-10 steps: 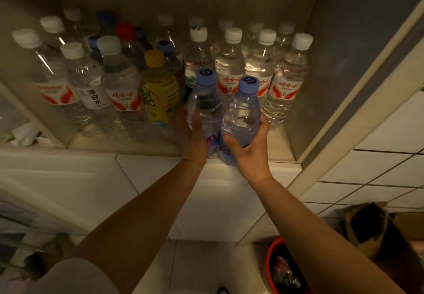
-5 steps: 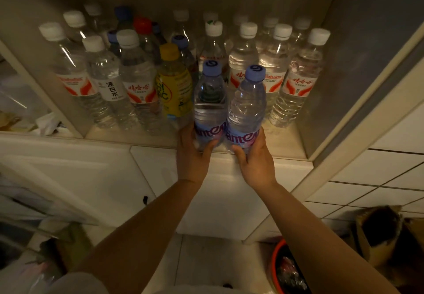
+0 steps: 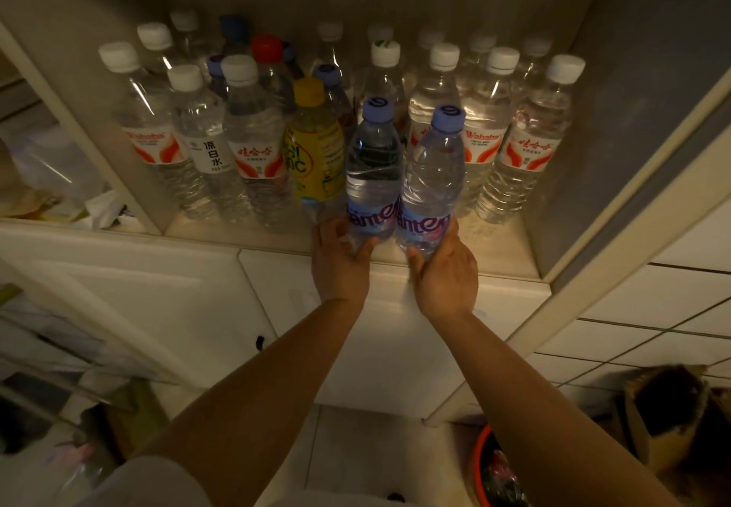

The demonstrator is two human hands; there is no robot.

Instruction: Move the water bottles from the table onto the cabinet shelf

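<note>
- Two blue-capped bottles side by side at the front edge of the cabinet shelf (image 3: 494, 245), touching each other, both upright with purple lettering on the labels.
- Left hand (image 3: 340, 257) grips the base of the left blue-capped bottle (image 3: 374, 174); thumb wraps across the front, fingers curled round the far side, so clamped on it.
- Right hand (image 3: 445, 269) does the same with the right blue-capped bottle (image 3: 433, 182), thumb at the bottom of the label, fingers round the right side.
- Can't tell if the bottle bottoms are actually resting on the shelf or just above it, the hands cover that part.
- Behind them the shelf is packed: a yellow bottle (image 3: 314, 150) with a yellow cap just left of the held pair, a bunch of white-capped water bottles (image 3: 526, 138) with red and white labels on both sides, and one red-capped bottle (image 3: 267, 49) further back.
- Lower right on the floor there's an orange bin (image 3: 480, 467) and a brown cardboard box (image 3: 668, 411) next to it.
- White cabinet door (image 3: 138, 289) sits under the shelf.
</note>
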